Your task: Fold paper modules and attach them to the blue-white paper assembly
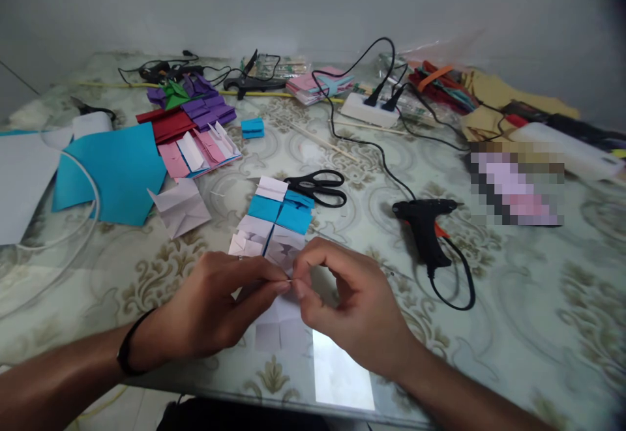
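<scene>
A plain gray wall (293,0) rises behind a pale green counter (513,333) patterned with tan and gray floral scrolls (271,377), its glossy top running back toward the wall. A bright white rectangular reflection (342,372) gleams near the front edge in otherwise soft, muted light. Light floor tiles (147,411) show below the counter at lower left, while a thin dark line (19,79) slants across the pale surface at far left. Shadow darkens the upper right corner.
</scene>
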Demonstrator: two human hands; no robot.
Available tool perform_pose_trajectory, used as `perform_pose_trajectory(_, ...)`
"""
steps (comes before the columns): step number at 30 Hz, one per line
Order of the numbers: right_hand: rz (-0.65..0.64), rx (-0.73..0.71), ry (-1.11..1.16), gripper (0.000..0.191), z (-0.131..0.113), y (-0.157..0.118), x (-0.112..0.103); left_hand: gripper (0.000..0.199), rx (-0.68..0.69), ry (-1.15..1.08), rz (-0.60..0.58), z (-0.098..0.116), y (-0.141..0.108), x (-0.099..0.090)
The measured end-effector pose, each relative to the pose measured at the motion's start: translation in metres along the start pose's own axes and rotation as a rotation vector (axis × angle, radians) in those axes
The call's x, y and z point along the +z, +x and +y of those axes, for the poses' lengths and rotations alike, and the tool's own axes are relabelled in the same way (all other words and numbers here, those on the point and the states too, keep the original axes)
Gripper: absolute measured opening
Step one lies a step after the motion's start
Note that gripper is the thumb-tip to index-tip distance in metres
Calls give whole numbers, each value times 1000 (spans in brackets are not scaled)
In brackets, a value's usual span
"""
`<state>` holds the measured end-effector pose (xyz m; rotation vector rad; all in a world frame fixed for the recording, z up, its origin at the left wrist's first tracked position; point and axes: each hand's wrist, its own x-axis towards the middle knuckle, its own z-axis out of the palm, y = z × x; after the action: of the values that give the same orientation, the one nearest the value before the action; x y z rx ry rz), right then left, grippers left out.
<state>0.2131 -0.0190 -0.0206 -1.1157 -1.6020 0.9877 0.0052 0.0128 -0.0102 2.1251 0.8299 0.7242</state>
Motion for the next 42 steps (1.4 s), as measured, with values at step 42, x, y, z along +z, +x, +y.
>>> perform_pose_trajectory(42, -56, 101, -146, 15, -1, 6, -13, 19, -313, -227, -47, -2, 7, -12)
